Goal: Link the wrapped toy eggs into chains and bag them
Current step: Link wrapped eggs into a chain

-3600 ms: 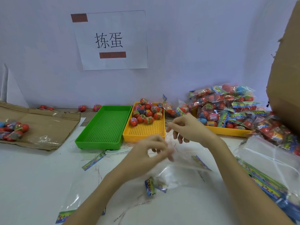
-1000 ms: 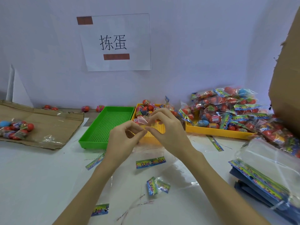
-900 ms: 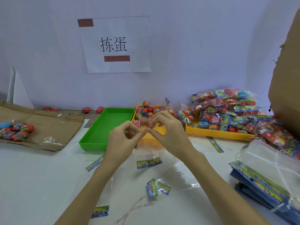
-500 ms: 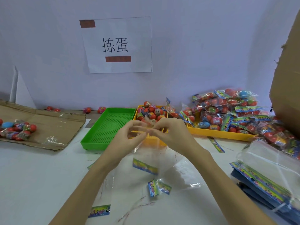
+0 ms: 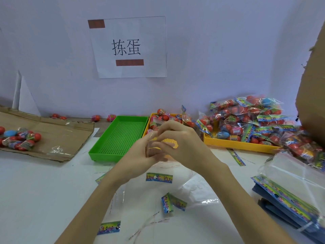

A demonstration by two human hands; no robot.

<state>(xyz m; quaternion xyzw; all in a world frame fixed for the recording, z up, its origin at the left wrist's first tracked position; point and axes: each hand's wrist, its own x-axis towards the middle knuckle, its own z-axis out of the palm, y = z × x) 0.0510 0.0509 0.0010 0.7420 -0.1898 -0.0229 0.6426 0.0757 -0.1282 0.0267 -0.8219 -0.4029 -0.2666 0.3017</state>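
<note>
Two hands meet above a white desk [image 5: 35,191]. The left hand [image 5: 139,154] and right hand [image 5: 182,143] have curled fingers pinching a clear bag [image 5: 158,175] that hangs between them. Wrapped toy eggs [image 5: 165,117] sit just behind in a yellow tray [image 5: 149,123], beside a green tray [image 5: 121,138].
</note>
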